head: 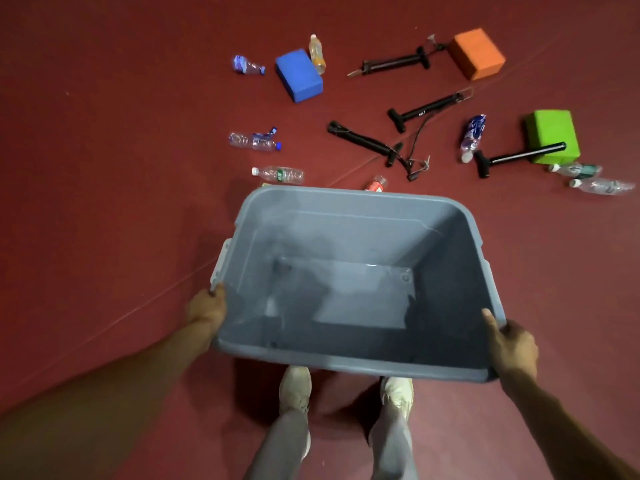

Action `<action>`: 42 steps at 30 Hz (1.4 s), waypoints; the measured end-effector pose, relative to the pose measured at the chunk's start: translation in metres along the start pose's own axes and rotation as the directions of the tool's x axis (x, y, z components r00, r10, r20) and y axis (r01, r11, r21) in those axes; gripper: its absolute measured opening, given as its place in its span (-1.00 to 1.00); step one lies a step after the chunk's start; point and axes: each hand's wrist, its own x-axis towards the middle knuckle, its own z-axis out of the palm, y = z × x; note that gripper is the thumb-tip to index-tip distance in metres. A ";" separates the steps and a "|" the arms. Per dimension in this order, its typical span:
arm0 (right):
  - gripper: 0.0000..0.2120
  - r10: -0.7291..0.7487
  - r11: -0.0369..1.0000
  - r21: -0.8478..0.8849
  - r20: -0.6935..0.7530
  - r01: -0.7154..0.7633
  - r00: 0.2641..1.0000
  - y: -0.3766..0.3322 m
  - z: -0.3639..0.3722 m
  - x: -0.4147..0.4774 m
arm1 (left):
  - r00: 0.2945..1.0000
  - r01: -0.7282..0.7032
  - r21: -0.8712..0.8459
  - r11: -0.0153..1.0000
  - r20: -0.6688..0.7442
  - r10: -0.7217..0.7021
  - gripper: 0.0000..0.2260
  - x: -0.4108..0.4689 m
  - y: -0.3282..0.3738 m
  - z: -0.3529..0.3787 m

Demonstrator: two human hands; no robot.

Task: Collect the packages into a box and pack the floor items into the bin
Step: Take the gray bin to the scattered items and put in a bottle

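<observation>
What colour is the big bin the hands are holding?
The bin is grey-blue; the head view shows it.

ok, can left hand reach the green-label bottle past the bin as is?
Probably not: the left hand is gripping the bin by its rim, and the bottle lies beyond the bin's far edge.

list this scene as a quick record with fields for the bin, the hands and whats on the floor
container: grey-blue plastic bin
contents: nothing inside
grip: left hand on the left rim, right hand on the near right corner
foam: blue block, orange block, green block
tools: four black hand pumps among the blocks
litter: several plastic bottles scattered beyond the bin
surface: red floor
</observation>
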 end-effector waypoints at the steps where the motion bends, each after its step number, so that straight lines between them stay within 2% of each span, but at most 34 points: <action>1: -0.57 -0.019 1.000 -0.011 -0.007 0.019 1.000 0.004 0.015 0.019 | 1.000 0.008 -0.010 1.000 -0.010 -0.008 -0.51 0.016 0.000 0.019; 6: -0.57 -0.025 0.999 -0.045 -0.050 0.023 0.998 0.045 0.080 0.099 | 0.999 -0.027 -0.046 0.999 -0.047 0.025 -0.54 0.081 -0.008 0.114; 10: -0.40 -0.018 0.998 -0.064 -0.078 0.013 0.997 0.090 0.117 0.129 | 0.996 -0.049 -0.059 0.997 -0.082 0.044 -0.59 0.108 -0.023 0.177; 12: -0.39 -0.003 0.997 -0.079 -0.058 -0.001 0.998 0.110 0.131 0.134 | 0.998 -0.043 -0.074 0.996 -0.045 0.040 -0.63 0.114 -0.037 0.201; 15: -0.55 0.065 0.987 -0.145 -0.007 -0.065 0.998 0.138 0.149 0.138 | 1.000 -0.019 -0.047 0.999 -0.014 0.018 -0.71 0.116 -0.057 0.225; 17: -0.60 0.144 0.974 -0.178 0.023 -0.138 0.989 0.156 0.156 0.133 | 1.000 0.021 -0.035 0.999 0.001 -0.021 -0.67 0.108 -0.064 0.232; 21: -0.49 0.289 0.944 -0.204 0.134 -0.259 0.948 0.160 0.160 0.116 | 0.964 0.189 -0.122 0.974 0.212 -0.161 -0.64 0.093 -0.075 0.228; 24: -0.49 0.307 0.929 -0.266 0.170 -0.256 0.936 0.137 0.150 0.108 | 0.948 0.192 -0.133 0.972 0.280 -0.149 -0.72 0.083 -0.069 0.210; 27: -0.54 0.207 0.940 -0.313 0.210 -0.135 0.956 0.099 0.132 0.095 | 0.961 0.126 -0.128 0.984 0.260 -0.089 -0.82 0.065 -0.044 0.185; 31: -0.56 0.107 0.974 -0.224 0.304 -0.038 0.947 0.026 0.098 0.076 | 0.949 0.008 -0.157 0.987 0.311 0.042 -0.83 0.028 0.022 0.142; 34: -0.58 0.041 0.990 -0.139 0.384 0.014 0.922 -0.043 0.071 0.056 | 0.922 -0.072 -0.257 0.964 0.351 0.162 -0.86 -0.003 0.080 0.099; 38: -0.60 -0.103 0.989 -0.053 0.443 0.140 0.890 -0.134 0.041 0.034 | 0.908 -0.220 -0.295 0.930 0.288 0.306 -0.84 -0.027 0.156 0.044; 42: -0.70 -0.224 0.969 0.004 0.424 0.246 0.877 -0.207 0.041 -0.002 | 0.823 -0.399 -0.377 0.836 0.253 0.508 -0.86 -0.038 0.193 -0.010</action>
